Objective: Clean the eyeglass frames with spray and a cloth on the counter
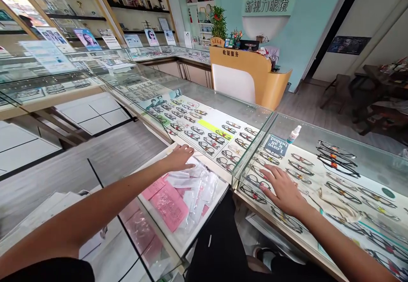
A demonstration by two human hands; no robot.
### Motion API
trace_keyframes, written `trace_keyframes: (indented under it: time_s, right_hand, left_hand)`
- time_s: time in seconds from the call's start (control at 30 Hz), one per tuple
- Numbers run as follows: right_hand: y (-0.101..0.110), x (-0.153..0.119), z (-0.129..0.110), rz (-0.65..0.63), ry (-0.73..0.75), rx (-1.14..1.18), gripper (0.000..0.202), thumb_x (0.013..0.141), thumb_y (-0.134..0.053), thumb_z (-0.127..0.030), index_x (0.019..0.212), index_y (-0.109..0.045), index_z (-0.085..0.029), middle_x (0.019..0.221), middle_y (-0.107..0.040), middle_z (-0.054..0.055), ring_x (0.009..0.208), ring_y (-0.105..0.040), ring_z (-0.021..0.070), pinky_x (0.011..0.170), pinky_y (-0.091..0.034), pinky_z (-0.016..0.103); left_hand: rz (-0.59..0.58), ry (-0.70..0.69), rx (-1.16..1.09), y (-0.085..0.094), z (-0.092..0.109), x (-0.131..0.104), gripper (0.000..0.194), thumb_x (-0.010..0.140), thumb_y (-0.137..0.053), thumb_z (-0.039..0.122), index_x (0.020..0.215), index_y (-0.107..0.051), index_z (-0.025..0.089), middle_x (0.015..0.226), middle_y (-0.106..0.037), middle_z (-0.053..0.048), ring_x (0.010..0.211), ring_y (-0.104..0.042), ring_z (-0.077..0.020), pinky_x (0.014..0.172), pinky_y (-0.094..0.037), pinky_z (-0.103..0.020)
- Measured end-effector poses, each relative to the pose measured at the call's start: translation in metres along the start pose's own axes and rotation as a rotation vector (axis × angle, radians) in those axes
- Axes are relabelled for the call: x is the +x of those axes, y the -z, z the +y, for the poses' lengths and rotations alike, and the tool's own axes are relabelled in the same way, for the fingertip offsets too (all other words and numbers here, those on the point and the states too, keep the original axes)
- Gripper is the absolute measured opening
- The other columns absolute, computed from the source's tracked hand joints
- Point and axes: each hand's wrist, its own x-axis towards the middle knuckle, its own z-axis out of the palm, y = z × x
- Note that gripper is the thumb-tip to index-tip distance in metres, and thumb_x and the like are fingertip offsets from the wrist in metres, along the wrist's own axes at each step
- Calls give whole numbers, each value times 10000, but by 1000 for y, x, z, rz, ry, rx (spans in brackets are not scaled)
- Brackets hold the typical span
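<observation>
The left hand (180,158) lies flat with spread fingers on the edge of a pulled-out drawer (178,239), just where a pile of small clear plastic bags (197,184) and white paper slips begins. It holds nothing; the palm only rests on the topmost bag or on the drawer rim, I cannot tell which. Beside the bags lie pink paper sheets (168,205), some of them also inside plastic.

The right hand (283,190) is open too, pressed palm down on the glass top of the display case (318,139), near its front edge. Under the glass, directly below this hand, are rows of glasses frames (338,190) on a light lining. Nothing is gripped here either.

As I judge it, the work is at an early point: the drawer stands open, but no bag and no frame is lifted out, and the pile looks unsorted.

Further out, a small spray bottle (293,134) stands on the glass next to a dark card with text. The neighbouring case at the left holds more frames. Behind is an orange cashier desk (251,78) with plants on it, and wall shelves with posters.
</observation>
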Motion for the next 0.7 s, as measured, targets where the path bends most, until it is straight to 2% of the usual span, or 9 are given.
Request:
trace_keyframes:
  time_s: [0.13, 0.23, 0.47, 0.57, 0.7]
  right_hand:
    - [0, 0, 4, -55, -57, 45, 506, 1161, -508, -540, 1594, -582, -288, 1717, -566, 133, 1556, -541, 347, 1223, -519, 593]
    - [0, 0, 4, -74, -74, 47, 508, 1155, -517, -544, 1598, -592, -306, 1731, -560, 118, 1563, -541, 360, 1225, -522, 605]
    - [-6, 0, 6, -28, -44, -25, 527, 1129, -582, -487, 1638, -585, -351, 1709, -600, 80, 1516, -607, 353, 1157, -580, 539]
    - [-6, 5, 9, 24, 19, -82, 545, 1104, -616, -480, 1634, -597, -356, 1702, -615, 64, 1463, -654, 340, 1079, -607, 481]
    - [-14, 9, 24, 81, 120, -179, 596, 1051, -683, -538, 1605, -644, -324, 1606, -708, 67, 1345, -722, 312, 980, -610, 407]
  left_hand:
    - [150, 10, 118, -21, -33, 43, 633, 1008, -644, 547, 1518, -701, 177, 1668, -599, -232, 1566, -458, -482, 1235, -375, -590]
    - [217, 45, 154, -34, -50, 80, 684, 998, -642, 523, 1600, -658, 199, 1711, -572, -192, 1598, -434, -478, 1237, -387, -611]
    - [337, 72, 132, -46, -68, 165, 742, 1095, -438, 588, 1671, -592, 147, 1804, -462, -184, 1667, -325, -489, 1247, -351, -648]
    - [374, 96, 91, -51, -79, 203, 757, 1101, -397, 584, 1685, -578, 138, 1808, -452, -190, 1679, -303, -492, 1262, -327, -664]
    - [389, 151, 40, -56, -95, 254, 752, 1101, -384, 610, 1669, -602, 168, 1798, -473, -175, 1690, -276, -491, 1279, -303, -675]
